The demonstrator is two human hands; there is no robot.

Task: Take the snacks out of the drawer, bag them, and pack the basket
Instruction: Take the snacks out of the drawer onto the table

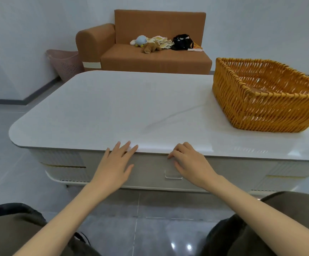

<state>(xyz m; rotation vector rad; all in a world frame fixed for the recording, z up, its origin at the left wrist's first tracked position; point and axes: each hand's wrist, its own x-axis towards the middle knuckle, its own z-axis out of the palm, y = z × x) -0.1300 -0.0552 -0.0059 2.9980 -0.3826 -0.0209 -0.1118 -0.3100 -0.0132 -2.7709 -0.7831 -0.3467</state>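
Left grip, fingers spread straight, touches the glossy white worktop; right grip curls at the grey drawer, hold unclear.

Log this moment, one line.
drawer shut | left hand flat at table edge | right hand curled over drawer front, grip unclear | basket on table
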